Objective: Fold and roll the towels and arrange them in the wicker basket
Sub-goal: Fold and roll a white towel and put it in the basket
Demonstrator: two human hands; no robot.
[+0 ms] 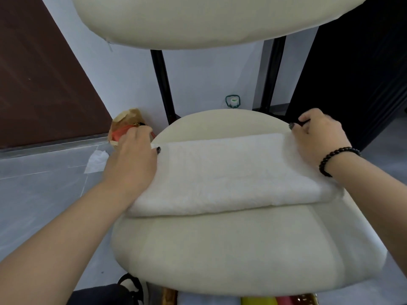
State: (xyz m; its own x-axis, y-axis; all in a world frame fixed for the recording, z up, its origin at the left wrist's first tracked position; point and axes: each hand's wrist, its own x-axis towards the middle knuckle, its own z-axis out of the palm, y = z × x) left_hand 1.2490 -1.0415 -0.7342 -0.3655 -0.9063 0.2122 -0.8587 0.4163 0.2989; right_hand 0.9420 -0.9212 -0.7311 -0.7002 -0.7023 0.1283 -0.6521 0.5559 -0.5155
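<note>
A: what can be seen of the room?

B: a cream padded chair point(242, 249) is set on black legs point(164, 84) against a pale wall point(123, 69). A dark brown panel point(39, 84) is seen at left, something black point(361, 62) at right.

A: and the floor?

B: grey tiles point(39, 194), lit softly. A crumpled brown paper bag point(126, 122), a white scrap point(97, 160) and a small green-and-white container point(233, 101) are left by the wall.

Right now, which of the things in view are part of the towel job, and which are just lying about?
Part of the job:
white towel, folded on the chair seat
left hand and right hand, holding the towel's far corners

Lying about:
brown paper bag on the floor
white tissue on the floor
small green-and-white container by the wall
</note>
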